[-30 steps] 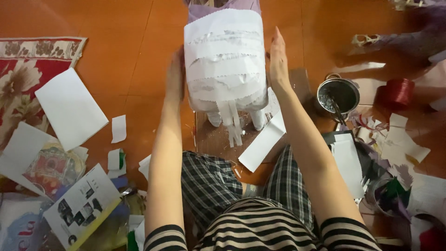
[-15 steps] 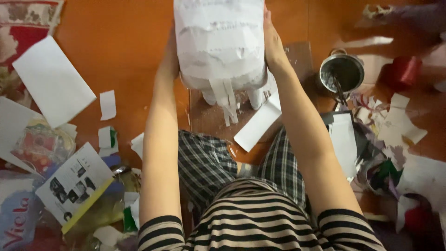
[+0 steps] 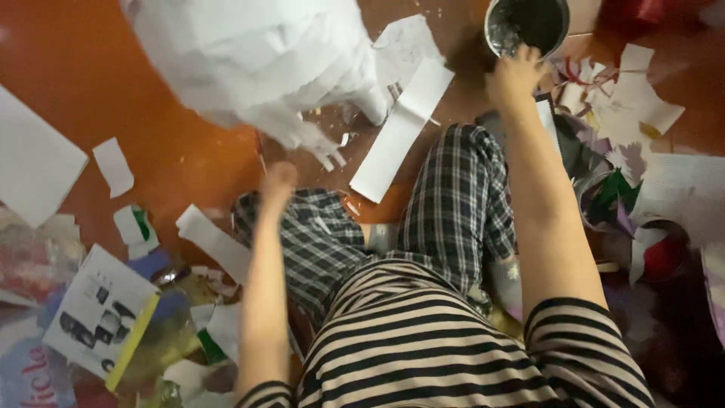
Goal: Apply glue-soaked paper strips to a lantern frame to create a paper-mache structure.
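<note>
A large white object covered in pasted paper strips fills the upper left, blurred, with loose strips hanging from its lower edge. My left hand is just below those strips, fingers curled and blurred; whether it touches the object is unclear. My right hand is off the object and stretched to the right, its fingertips at the near rim of a small metal pot on the floor. Nothing shows in that hand.
I sit on an orange floor with checked trousers crossed. A long white paper strip lies before my knees. Torn paper scraps pile up at the right, magazines and a printed sheet at the left.
My right hand has left the side of the white object and reached to the metal pot. The left hand has dropped below the object, which now sits to the upper left in view.
</note>
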